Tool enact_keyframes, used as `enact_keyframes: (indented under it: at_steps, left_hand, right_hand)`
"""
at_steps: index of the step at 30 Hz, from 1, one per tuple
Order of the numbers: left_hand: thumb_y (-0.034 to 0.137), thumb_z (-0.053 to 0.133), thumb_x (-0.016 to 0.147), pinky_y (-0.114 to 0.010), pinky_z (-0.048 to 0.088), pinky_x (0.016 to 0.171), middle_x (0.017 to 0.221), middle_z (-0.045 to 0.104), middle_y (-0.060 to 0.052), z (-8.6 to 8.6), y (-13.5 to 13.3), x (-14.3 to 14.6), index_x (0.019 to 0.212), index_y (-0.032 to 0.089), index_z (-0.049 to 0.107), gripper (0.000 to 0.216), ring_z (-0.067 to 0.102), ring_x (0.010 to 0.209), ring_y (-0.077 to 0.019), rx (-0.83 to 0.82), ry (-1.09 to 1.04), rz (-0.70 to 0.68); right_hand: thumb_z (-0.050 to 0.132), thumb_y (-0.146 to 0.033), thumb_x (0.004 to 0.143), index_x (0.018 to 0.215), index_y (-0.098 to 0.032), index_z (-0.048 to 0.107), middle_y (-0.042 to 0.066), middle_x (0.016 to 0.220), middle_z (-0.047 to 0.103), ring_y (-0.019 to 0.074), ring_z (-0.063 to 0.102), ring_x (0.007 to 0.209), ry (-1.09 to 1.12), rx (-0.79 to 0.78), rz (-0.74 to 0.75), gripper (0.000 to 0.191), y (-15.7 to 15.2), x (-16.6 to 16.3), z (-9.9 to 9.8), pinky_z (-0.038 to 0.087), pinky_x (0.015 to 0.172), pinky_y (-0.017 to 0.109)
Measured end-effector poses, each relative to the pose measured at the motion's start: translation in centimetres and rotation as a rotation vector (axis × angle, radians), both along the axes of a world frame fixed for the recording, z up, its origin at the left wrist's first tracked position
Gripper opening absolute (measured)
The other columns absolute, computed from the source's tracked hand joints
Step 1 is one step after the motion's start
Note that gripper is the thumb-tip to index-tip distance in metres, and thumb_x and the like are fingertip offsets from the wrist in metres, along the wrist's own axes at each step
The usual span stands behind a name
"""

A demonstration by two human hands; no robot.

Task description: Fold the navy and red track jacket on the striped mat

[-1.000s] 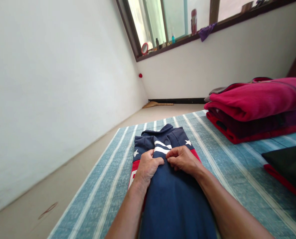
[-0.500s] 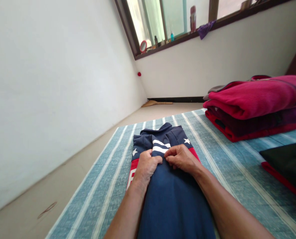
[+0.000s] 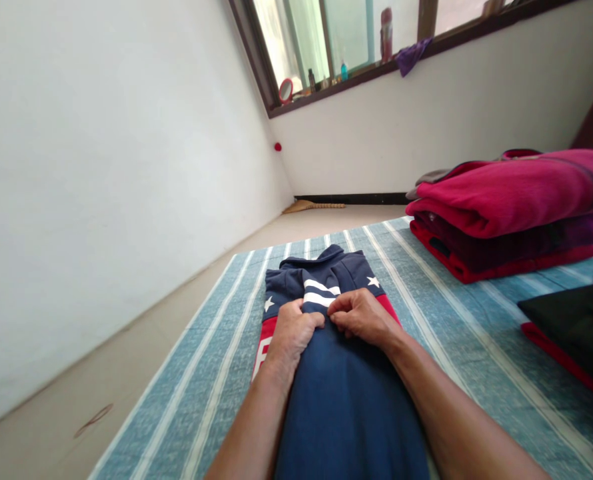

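While the left hand [image 3: 290,335] and right hand [image 3: 362,319] pinch the navy garment [image 3: 346,400] on the near striped mat [image 3: 216,387] with curled fingers, uneven tugging could skew its fold

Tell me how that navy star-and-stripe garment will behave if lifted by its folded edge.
The navy garment is probably floppy: it drapes and creases under both the left hand and right hand. It is likely light. Its folds may fall open, since nothing visible pins them to the striped mat.

A garment [image 3: 346,393] lies on the mat [image 3: 216,373] (folded stack [image 3: 506,213] at right).
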State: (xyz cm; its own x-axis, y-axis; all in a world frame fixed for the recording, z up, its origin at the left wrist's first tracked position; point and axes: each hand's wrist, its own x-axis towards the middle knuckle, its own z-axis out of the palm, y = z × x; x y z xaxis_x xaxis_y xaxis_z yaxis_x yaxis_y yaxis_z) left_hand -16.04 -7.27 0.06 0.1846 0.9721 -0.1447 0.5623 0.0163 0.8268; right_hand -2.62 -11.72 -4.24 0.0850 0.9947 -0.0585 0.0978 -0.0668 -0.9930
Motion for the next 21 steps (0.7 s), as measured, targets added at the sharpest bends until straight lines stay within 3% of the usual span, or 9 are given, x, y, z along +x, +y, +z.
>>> enact_keyframes:
  at_steps: [11, 21]
  left_hand:
    - [0.010, 0.065, 0.052, -0.020, 0.035, 0.046, 0.050, 0.056, 0.006, -0.10, -0.04, 0.11, 0.064, 0.015, 0.068, 0.013, 0.049, 0.051, -0.0114, 0.033, 0.020, 0.003]
    - [0.011, 0.063, 0.053, -0.020, 0.035, 0.046, 0.051, 0.057, 0.006, -0.03, -0.10, -0.11, 0.063, 0.017, 0.065, 0.012, 0.048, 0.049, -0.0108, -0.034, -0.054, -0.029]
  right_hand:
    - [0.050, -0.006, 0.062, 0.075, -0.014, 0.071, -0.004, 0.050, 0.055, 0.0078, 0.049, 0.042, -0.023, 0.007, -0.004, 0.026, 0.05, 0.03, -0.09, 0.036, 0.040, 0.016]
    - [0.049, -0.006, 0.062, 0.076, -0.013, 0.071, -0.004, 0.051, 0.056, 0.0074, 0.049, 0.042, -0.003, 0.017, 0.001, 0.027, 0.10, 0.03, -0.17, 0.038, 0.042, 0.016]
